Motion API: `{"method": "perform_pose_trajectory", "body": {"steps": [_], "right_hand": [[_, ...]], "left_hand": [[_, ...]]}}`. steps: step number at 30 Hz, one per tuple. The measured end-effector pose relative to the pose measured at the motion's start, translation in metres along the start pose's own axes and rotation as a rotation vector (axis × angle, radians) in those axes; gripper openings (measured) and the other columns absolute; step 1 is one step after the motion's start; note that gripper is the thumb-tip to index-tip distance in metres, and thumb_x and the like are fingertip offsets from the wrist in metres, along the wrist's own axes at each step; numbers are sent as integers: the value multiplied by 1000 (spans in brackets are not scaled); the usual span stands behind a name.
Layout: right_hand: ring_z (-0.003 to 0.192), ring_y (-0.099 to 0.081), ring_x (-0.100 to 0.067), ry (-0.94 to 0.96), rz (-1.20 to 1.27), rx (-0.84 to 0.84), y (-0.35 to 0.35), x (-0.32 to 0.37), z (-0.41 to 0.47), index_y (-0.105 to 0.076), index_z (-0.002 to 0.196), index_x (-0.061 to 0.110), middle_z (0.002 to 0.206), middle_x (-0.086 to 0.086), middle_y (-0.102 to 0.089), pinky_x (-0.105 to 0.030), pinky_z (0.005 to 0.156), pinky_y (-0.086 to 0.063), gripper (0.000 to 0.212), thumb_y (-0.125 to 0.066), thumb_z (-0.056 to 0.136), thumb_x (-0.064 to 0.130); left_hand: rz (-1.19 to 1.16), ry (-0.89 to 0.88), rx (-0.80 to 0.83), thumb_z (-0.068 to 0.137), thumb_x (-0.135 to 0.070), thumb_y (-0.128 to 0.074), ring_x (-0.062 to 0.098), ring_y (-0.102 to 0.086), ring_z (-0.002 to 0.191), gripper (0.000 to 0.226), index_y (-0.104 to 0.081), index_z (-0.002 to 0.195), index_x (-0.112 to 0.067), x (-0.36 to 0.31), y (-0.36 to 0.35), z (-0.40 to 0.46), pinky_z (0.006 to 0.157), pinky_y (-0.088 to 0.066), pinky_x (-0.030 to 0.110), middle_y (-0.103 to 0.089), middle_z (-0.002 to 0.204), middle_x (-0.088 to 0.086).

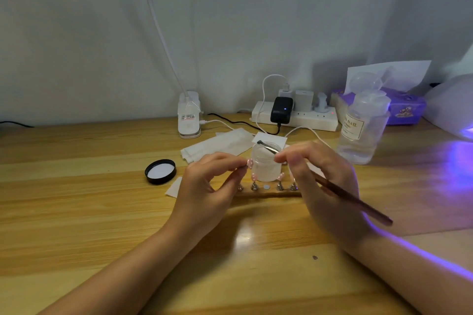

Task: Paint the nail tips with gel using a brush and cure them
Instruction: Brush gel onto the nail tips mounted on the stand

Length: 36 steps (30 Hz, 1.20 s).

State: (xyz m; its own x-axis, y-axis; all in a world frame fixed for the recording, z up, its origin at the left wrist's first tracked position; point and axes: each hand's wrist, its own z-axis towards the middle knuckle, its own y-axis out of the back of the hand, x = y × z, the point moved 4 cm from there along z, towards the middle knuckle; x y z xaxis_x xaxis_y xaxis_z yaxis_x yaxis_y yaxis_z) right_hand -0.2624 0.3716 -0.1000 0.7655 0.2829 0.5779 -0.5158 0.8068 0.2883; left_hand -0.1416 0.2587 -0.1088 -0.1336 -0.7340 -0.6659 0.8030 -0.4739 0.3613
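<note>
Nearest the viewer, two bare forearms extend over the wooden table [76,212]. The left hand [204,184] has its fingers curled, thumb and forefinger pinching a small stand with a pink nail tip [250,163] on its end, held up just in front of the jar. The right hand [322,179] grips a brown-handled brush [353,199] between its fingertips; the handle runs back to the right past the wrist, and the metal ferrule and dark bristles point up and left over the mouth of the jar.

Below and between the hands lies a wooden holder strip [268,193] carrying a row of metal stands, two of which show pink nail tips at either side of the jar's base. The frosted gel jar [265,166] stands open directly behind the strip. Its black lid [160,171] lies upturned to the left, well apart.

Farther back lie white wipes [217,146]. A clear pump bottle [363,125] stands to the right. At the rear sit a white clip lamp base [189,115], a power strip [302,117] with chargers, and a purple tissue box [404,107]. The curing lamp [453,107] at far right casts violet light.
</note>
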Motion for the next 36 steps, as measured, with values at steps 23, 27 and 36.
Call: {"method": "perform_pose_trajectory", "body": {"steps": [23,27,36], "right_hand": [[65,-56,-7,47,91,-16,-5,0,-6,-60,63,25,61,6,-61,-38,73,-43,45,-33,95,42],[69,-58,-10,29,106,-23,-4,1,-5,-59,68,27,65,8,-60,-44,71,-45,35,-33,92,29],[65,-59,-16,-11,132,-49,-3,0,-5,-60,64,23,61,0,-61,-46,70,-44,40,-32,91,29]], "left_hand": [[52,58,7,78,-4,-69,15,-61,89,30,-68,92,-30,10,-3,-2,81,-43,58,-67,88,-11],[54,50,1,79,-11,-67,12,-61,88,23,-68,93,-30,10,-3,-2,80,-43,56,-67,87,-11],[55,27,-14,78,-9,-68,15,-61,87,27,-67,91,-33,6,-2,-2,78,-43,57,-67,86,-11]]}}
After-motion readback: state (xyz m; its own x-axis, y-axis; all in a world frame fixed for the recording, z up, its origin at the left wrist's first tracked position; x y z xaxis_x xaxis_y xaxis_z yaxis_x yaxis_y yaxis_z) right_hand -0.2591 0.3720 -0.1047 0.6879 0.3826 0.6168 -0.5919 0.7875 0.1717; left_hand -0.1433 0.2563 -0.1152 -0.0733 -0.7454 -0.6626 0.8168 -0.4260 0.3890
